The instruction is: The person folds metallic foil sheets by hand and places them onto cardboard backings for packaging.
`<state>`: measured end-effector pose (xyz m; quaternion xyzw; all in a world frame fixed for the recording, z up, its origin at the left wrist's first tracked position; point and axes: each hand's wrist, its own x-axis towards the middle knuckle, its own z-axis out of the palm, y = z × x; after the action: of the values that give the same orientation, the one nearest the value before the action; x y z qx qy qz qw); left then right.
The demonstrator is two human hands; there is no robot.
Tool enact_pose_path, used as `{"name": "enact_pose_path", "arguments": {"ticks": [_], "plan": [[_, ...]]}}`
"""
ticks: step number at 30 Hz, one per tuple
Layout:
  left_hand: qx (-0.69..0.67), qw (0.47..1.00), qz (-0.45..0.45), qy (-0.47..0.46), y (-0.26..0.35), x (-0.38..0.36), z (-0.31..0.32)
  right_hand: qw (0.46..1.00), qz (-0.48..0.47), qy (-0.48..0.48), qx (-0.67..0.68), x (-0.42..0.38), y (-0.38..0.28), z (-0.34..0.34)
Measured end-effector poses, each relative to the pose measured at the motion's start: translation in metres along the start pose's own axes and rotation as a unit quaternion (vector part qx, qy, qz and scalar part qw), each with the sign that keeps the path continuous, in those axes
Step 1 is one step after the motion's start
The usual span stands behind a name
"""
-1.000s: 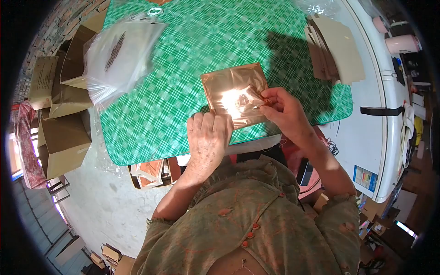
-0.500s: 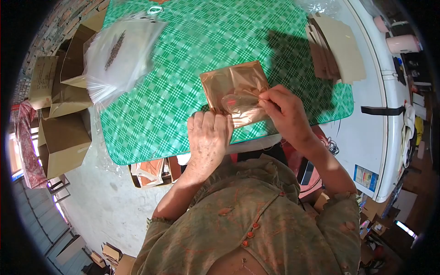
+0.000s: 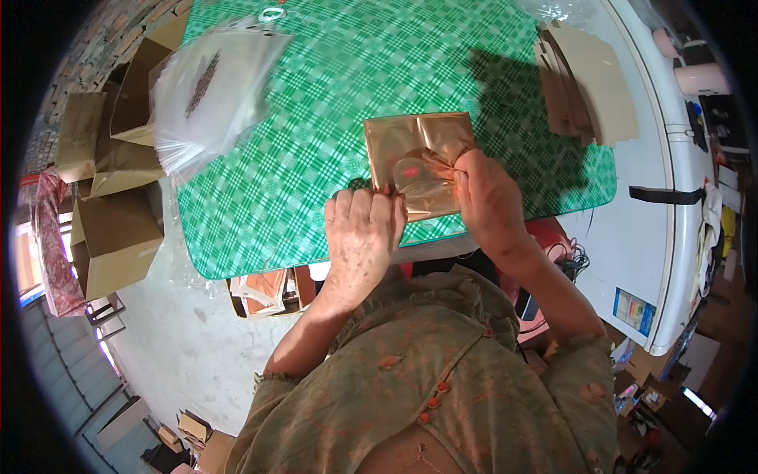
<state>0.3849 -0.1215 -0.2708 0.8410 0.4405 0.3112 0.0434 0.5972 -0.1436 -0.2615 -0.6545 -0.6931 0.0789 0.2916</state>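
A square packet in shiny copper-coloured film (image 3: 403,141) lies near the front edge of the green checked tablecloth. On its face shows a clear rounded patch with a small red mark (image 3: 410,171). My left hand (image 3: 359,229) is closed over the packet's lower left edge, knuckles up, its fingertips hidden. At the right side of the packet, my right hand (image 3: 493,201) pinches a gathered bit of the film, and creases run from the pinch toward the patch.
A fanned stack of clear plastic bags (image 3: 217,99) lies at the table's left, beside open cardboard boxes (image 3: 118,241). Brown card sheets (image 3: 596,83) rest at the right, by a white appliance (image 3: 632,229). Below the front edge stands a box of copper-coloured packets (image 3: 264,292).
My right hand has turned over the packet's right side, still pinching the film, and the creases are tighter. The whole view has shifted slightly. My left hand keeps its hold.
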Motion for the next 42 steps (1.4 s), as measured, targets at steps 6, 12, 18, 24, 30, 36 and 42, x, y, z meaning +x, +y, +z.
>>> {"name": "enact_pose_path", "arguments": {"ticks": [6,12,18,24,30,36,42], "plan": [[-0.069,0.996,-0.046,-0.02,-0.002,-0.004,-0.01,1.0,0.011,-0.001,-0.011,-0.002,0.003,0.006],[-0.112,0.989,0.082,0.049,0.0,-0.003,-0.023,0.999,-0.018,0.016,-0.047,-0.001,0.003,0.007],[-0.049,0.963,0.169,-0.203,0.009,0.028,-0.015,0.999,-0.014,0.01,-0.039,-0.002,0.001,0.006],[-0.049,0.957,0.159,-0.238,-0.003,0.027,0.003,0.999,-0.01,0.015,-0.038,-0.003,0.002,0.008],[-0.049,0.957,0.16,-0.236,-0.003,0.029,0.003,0.998,-0.025,0.002,-0.055,-0.003,0.005,0.008],[-0.071,0.957,0.156,-0.234,-0.001,0.032,0.001,0.989,-0.106,0.041,-0.1,-0.008,-0.006,-0.02],[-0.093,0.956,0.16,-0.227,-0.005,0.031,0.0,0.978,-0.163,-0.116,-0.056,-0.027,-0.002,-0.015]]}}
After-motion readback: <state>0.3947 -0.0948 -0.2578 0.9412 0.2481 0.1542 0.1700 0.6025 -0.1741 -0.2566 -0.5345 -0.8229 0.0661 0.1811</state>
